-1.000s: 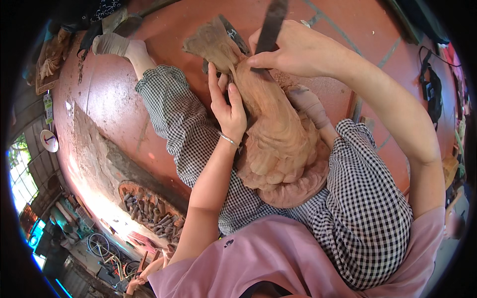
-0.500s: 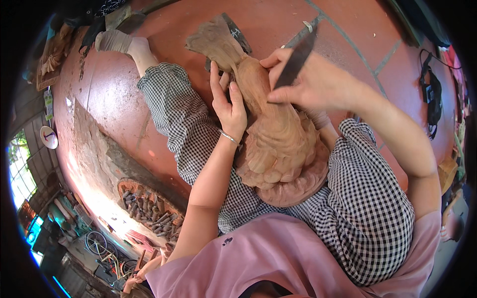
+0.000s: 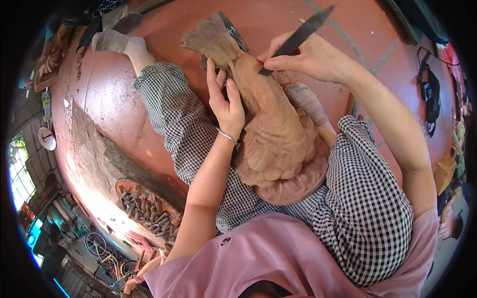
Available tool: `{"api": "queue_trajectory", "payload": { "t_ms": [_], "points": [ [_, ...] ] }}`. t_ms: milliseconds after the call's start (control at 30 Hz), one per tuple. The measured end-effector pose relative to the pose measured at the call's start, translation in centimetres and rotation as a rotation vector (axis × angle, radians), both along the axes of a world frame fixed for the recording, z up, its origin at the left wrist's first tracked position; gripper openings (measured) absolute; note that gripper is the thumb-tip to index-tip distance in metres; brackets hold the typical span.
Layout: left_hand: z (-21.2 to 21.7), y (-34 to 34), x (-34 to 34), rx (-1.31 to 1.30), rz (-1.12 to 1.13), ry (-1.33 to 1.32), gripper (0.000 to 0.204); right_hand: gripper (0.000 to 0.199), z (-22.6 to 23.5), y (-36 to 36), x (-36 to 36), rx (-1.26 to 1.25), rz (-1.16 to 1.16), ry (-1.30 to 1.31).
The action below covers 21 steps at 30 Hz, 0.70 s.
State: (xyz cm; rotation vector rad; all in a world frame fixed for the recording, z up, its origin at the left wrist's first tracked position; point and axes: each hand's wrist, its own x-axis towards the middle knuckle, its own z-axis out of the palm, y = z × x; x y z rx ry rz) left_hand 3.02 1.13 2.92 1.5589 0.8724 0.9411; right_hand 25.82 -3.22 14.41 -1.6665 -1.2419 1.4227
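A large brown wood carving (image 3: pixel 278 134) leans away from me between my legs, with a round ruffled base near my lap and a narrow neck flaring at the far end. Along its left side, my left hand (image 3: pixel 226 107) steadies the neck; the index finger and thumb are stretched, and other fingers curl partly out of sight against the wood. My right hand (image 3: pixel 315 57) pinches a flat, dark, pointed blade (image 3: pixel 304 34) between thumb and fingers. The blade's lower end meets the right side of the neck, while its tip points up and to the right.
A dark block (image 3: pixel 233 32) lies behind the carving's far end. Left of me, a worn wooden plank (image 3: pixel 107 149) borders a tray of several carving tools (image 3: pixel 151 211). A black strap bag (image 3: pixel 430 94) lies on the red tiled floor (image 3: pixel 357 22) at right.
My right hand has moved slightly up along the neck, and the blade has swung to a flatter slant, tip further right. The left hand stays on the carving.
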Motion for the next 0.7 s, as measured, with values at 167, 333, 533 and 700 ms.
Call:
{"api": "queue_trajectory", "payload": {
  "t_ms": [167,333,533,700],
  "points": [
    [-0.3,0.1,-0.5,-0.004,-0.004,0.019,0.061,0.027,-0.7,-2.2,-0.7,0.243,0.108,-0.059],
    [0.1,0.0,0.0,-0.006,-0.008,0.011,0.061,0.021,0.0,-0.5,0.2,0.066,0.024,0.060],
    [0.0,0.0,-0.5,-0.018,0.037,0.052,0.061,0.016,0.4,-1.9,-1.3,0.061,0.060,-0.015],
    [-0.2,0.2,-0.5,0.089,0.034,0.144,0.061,0.018,-0.4,-1.1,-0.5,0.059,-0.062,0.129]
  ]
}}
